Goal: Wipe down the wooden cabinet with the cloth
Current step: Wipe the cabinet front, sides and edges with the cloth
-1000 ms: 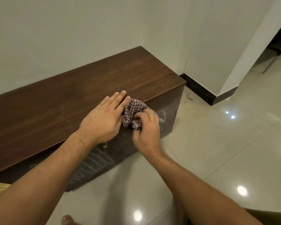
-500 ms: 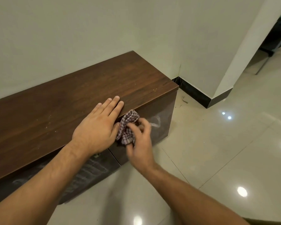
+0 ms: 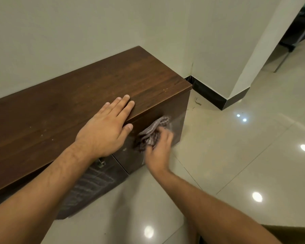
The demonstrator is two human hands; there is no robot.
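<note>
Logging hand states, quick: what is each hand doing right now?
Left hand: open, resting flat on the cabinet top.
Right hand: gripping the cloth against the cabinet front.

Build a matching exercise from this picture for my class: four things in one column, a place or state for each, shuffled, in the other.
1 left hand
2 right hand
3 crumpled checked cloth
4 black skirting board

a against the front of the brown wooden cabinet
b flat on the cabinet top
c along the foot of the wall
d gripping the cloth

Pairs: 1-b, 2-d, 3-a, 4-c
</note>
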